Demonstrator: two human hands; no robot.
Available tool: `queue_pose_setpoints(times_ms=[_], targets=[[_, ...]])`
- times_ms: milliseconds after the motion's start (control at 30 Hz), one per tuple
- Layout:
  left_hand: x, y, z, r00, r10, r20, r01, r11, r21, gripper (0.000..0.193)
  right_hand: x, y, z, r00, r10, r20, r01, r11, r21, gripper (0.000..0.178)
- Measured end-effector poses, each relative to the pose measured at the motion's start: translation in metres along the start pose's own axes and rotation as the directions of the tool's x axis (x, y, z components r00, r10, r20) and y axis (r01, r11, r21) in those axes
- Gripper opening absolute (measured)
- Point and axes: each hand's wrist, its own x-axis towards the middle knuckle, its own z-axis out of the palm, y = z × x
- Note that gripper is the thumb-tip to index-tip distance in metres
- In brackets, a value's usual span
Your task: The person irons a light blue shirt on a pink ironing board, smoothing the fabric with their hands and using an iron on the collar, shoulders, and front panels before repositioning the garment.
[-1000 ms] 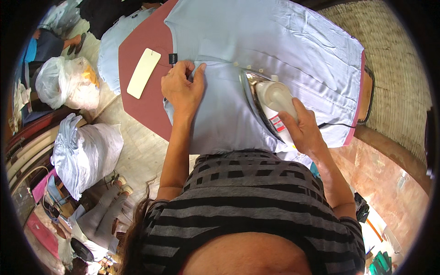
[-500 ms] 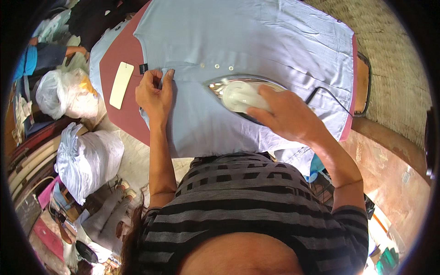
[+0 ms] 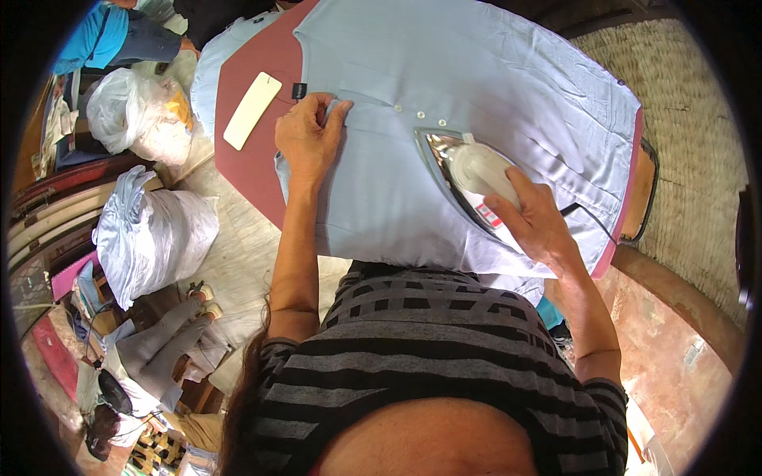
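A pale blue shirt (image 3: 373, 190) lies spread over a maroon-covered ironing board (image 3: 246, 170). My left hand (image 3: 309, 139) is closed, its thumb and fingers pinching the shirt's fabric near the neckline, beside the small black neck label (image 3: 299, 90). In my right hand (image 3: 540, 218) is the handle of a white iron (image 3: 476, 169). The iron's shiny soleplate rests on the shirt, with its tip pointing up and left, just below a short row of white buttons (image 3: 421, 115). A long cream paper tag (image 3: 252, 111) lies on the board, left of the label.
The iron's black cord (image 3: 591, 216) trails over the shirt to the right edge. Stuffed plastic bags (image 3: 135, 115) and a white bundle (image 3: 167, 238) sit at left, above scattered clothes and goods. Another person's blue sleeve (image 3: 91, 40) shows at upper left. Woven matting (image 3: 683, 103) covers the right.
The iron has turned so its tip angles further upward, closer to the buttons. My left hand keeps its pinch near the label. The whole view has shifted, moving the board rightward in the picture.
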Motion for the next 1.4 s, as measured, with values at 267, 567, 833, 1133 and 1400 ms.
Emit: queue_pose_setpoints(times_ms=[267,567,833,1133,1400], targets=[[0.005,0.007,-0.001,0.999,-0.025,0.044,0.024,0.999,0.04,0.03,0.03,-0.037,0.034,0.985,-0.168,-0.033,0.167,0.986,-0.022,0.042],[0.027,0.015,0.023,0.982,0.175,-0.07,-0.152,0.956,0.253,0.032,-0.006,0.022,-0.027,0.969,-0.239,-0.054,0.225,0.956,-0.19,0.028],[0.028,0.017,0.034,0.991,0.089,-0.102,-0.079,0.992,0.096,0.02,-0.018,0.09,-0.103,0.957,-0.287,-0.039,0.261,0.914,-0.311,0.037],[0.034,0.016,0.03,0.99,-0.097,-0.102,0.077,0.98,-0.183,0.014,0.056,0.054,-0.088,0.879,-0.473,-0.066,0.402,0.808,-0.431,0.032],[0.035,0.006,0.03,0.99,-0.08,-0.117,0.053,0.974,-0.222,0.016,0.124,0.003,-0.087,0.846,-0.523,0.099,0.49,0.692,-0.53,0.04]])
